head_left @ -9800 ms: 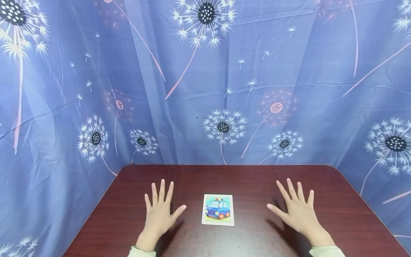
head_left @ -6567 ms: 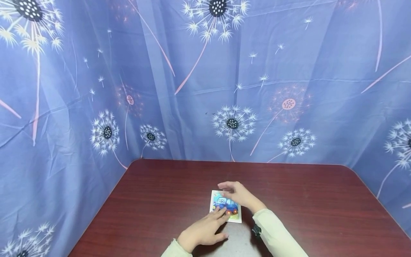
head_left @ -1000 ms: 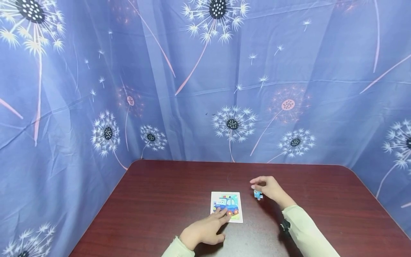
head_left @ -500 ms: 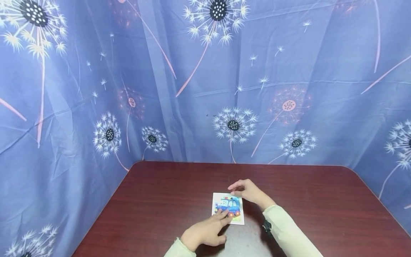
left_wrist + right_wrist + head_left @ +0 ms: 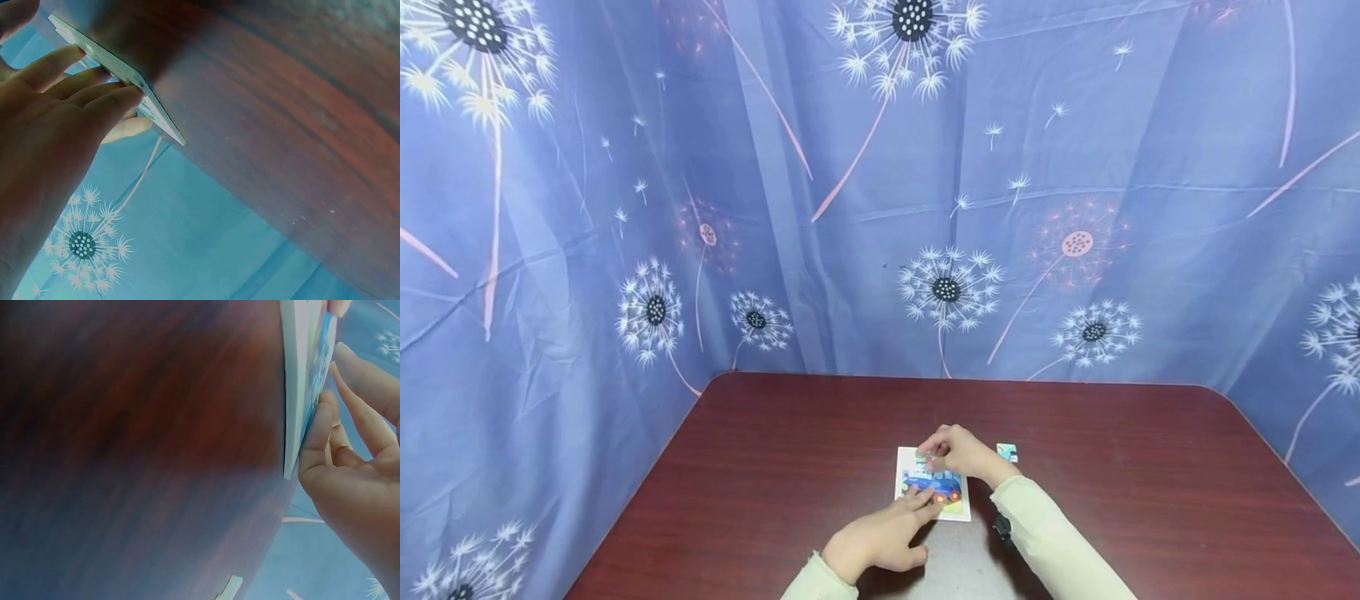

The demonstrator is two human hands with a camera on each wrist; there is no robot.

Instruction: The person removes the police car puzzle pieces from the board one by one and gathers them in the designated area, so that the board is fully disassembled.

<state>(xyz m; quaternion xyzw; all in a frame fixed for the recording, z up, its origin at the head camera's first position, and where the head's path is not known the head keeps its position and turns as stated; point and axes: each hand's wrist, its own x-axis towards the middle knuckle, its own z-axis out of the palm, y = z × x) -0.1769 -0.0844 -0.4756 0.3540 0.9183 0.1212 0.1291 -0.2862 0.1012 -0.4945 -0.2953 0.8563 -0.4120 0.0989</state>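
A square jigsaw puzzle (image 5: 910, 453) with a white border and a blue cartoon car lies on the table. My left hand (image 5: 880, 536) rests on its lower part, fingers extended over the picture; the left wrist view shows these fingers (image 5: 119, 100) on the board. My right hand (image 5: 962, 457) is over the upper part, thumb and fingertips pinching a puzzle piece (image 5: 923, 459) at the top of the picture. In the right wrist view the right hand (image 5: 356, 450) hides much of that contact. A loose blue puzzle piece (image 5: 1007, 452) lies right of the board.
The dark red-brown wooden table (image 5: 790, 467) surrounds the board. A blue curtain (image 5: 850, 292) with dandelion prints hangs behind its far edge and along the sides.
The right hand has left the loose piece on the table at the right, moved left to the board and now pinches another piece there. The left hand stays on the puzzle.
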